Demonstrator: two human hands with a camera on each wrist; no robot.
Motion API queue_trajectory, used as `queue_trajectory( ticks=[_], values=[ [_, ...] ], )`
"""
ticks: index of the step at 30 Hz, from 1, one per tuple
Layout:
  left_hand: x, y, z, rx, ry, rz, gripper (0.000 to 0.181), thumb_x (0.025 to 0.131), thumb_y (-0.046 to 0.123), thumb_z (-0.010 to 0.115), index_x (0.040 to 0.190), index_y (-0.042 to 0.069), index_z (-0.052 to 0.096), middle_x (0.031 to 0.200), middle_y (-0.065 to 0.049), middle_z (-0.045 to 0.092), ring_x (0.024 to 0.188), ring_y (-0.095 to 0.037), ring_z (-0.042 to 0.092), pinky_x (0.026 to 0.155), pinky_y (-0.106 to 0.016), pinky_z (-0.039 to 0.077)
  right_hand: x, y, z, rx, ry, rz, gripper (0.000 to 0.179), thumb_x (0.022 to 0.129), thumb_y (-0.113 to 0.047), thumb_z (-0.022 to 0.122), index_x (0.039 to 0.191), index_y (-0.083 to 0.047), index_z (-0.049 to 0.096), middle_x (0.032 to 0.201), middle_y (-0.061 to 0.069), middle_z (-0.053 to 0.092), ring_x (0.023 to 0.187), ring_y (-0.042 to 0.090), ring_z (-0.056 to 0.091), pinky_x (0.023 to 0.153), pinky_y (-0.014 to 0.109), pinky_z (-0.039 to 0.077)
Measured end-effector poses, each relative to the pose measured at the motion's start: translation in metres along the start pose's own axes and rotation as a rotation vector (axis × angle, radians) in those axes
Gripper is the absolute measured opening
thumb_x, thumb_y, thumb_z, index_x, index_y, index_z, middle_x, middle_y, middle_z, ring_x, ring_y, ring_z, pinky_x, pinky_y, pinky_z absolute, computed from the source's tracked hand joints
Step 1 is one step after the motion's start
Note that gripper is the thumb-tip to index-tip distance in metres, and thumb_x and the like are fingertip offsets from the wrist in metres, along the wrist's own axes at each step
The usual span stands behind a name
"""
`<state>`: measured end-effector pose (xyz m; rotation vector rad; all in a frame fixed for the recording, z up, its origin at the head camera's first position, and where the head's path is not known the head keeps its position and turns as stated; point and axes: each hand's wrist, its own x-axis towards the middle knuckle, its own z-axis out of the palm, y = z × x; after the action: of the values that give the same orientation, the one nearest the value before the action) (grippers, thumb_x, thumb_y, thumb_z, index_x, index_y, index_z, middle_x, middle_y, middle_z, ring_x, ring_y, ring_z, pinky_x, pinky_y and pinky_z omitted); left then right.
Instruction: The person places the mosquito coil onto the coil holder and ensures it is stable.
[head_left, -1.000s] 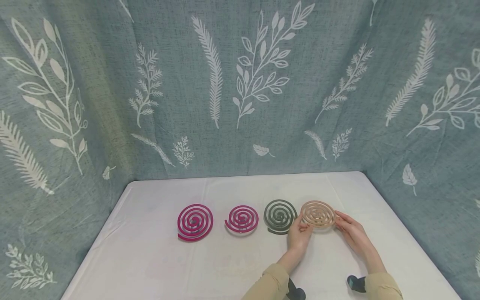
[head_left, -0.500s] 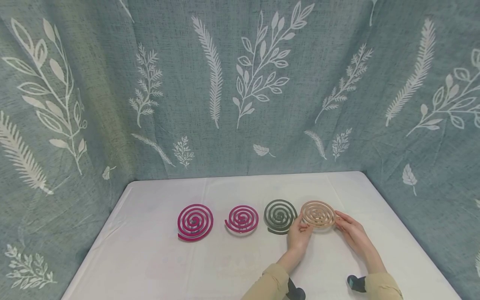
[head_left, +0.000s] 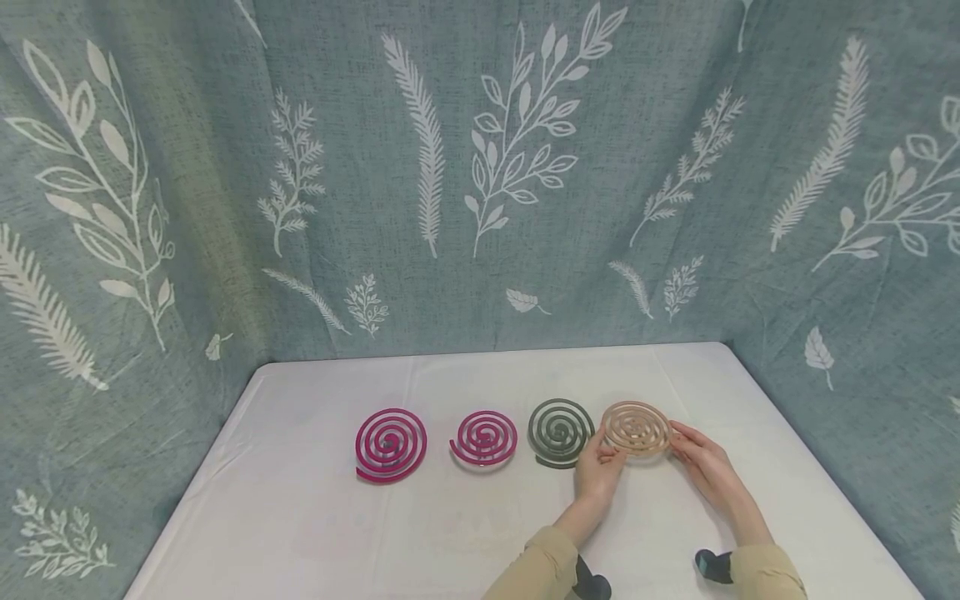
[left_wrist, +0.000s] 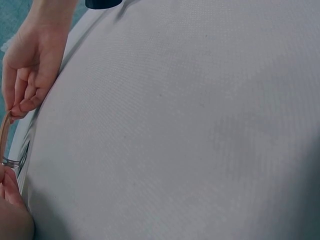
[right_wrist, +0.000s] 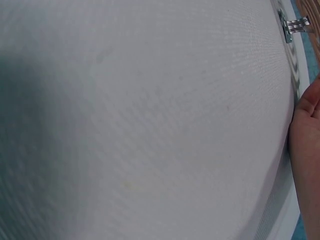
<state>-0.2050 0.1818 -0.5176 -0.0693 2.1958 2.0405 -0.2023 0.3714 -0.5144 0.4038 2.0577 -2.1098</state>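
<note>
A tan mosquito coil (head_left: 636,403) sits raised and level over a small metal stand (right_wrist: 298,25) at the right of the row. My left hand (head_left: 597,477) pinches its near left rim with thumb and fingers. At the opposite rim my right hand (head_left: 708,468) pinches it between thumb and fingertips. In the left wrist view the coil (left_wrist: 4,131) shows edge-on between the two hands, with the stand's metal prongs under it. A dark green mosquito coil (head_left: 561,402) lies just left of my left hand.
Two magenta mosquito coils, one at far left (head_left: 360,444) and one mid-row (head_left: 484,412), stand on the white-covered table (head_left: 300,517). Black wrist devices (head_left: 712,567) show at the cuffs. A blue-green leaf-patterned curtain (head_left: 450,292) encloses the back and sides.
</note>
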Motion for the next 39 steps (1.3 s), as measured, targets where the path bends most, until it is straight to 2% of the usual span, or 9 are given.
queue_trajectory(
  ticks=[26, 39],
  values=[
    [-0.0008, -0.0003, 0.0019, -0.001, 0.002, -0.009, 0.055, 0.085, 0.010, 0.067, 0.137, 0.009, 0.049, 0.084, 0.004, 0.059, 0.073, -0.001, 0.055, 0.063, -0.012, 0.048, 0.0023, 0.0036, -0.0042, -0.014, -0.012, -0.012, 0.064, 0.101, -0.021, 0.044, 0.149, 0.003, 0.011, 0.157, 0.021, 0.009, 0.093, -0.022, 0.047, 0.090, 0.002, 0.039],
    [-0.0012, 0.0018, 0.0025, -0.001, 0.010, -0.015, 0.055, 0.084, 0.008, 0.066, 0.136, 0.008, 0.049, 0.083, 0.004, 0.058, 0.072, -0.001, 0.054, 0.062, -0.012, 0.047, -0.0005, 0.0004, -0.0009, 0.024, 0.020, 0.012, 0.060, 0.101, -0.017, 0.042, 0.150, 0.002, 0.011, 0.158, 0.018, 0.010, 0.091, -0.022, 0.048, 0.089, 0.002, 0.040]
  ],
)
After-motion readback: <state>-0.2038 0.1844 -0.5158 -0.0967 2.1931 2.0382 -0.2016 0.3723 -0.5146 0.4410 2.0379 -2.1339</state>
